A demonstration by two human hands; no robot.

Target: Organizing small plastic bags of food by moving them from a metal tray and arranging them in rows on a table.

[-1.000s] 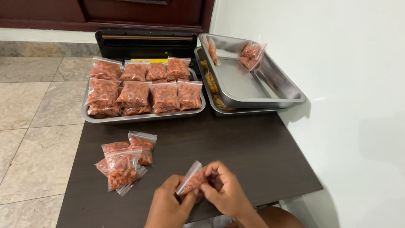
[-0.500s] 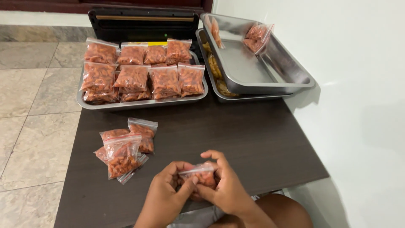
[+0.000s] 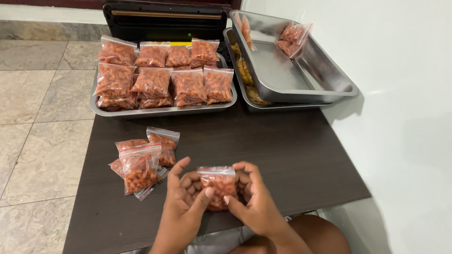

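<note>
Both my hands hold one small clear zip bag of orange-red snack pieces (image 3: 217, 182) upright over the near edge of the dark table (image 3: 282, 155). My left hand (image 3: 184, 197) cups its left side, thumb raised. My right hand (image 3: 254, 197) wraps its right side, fingers behind the bag. A loose pile of three similar filled bags (image 3: 143, 157) lies on the table just left of my left hand.
A steel tray (image 3: 162, 111) packed with several filled bags sits at the back left. Two stacked steel trays (image 3: 301, 89) at the back right hold a few bags (image 3: 292, 37). A black sealing machine (image 3: 165, 19) stands behind. The white wall (image 3: 405, 117) runs along the right; tiled floor lies left.
The bag went from being held flat and tilted to upright between both hands. The view has moved closer and lower over the table.
</note>
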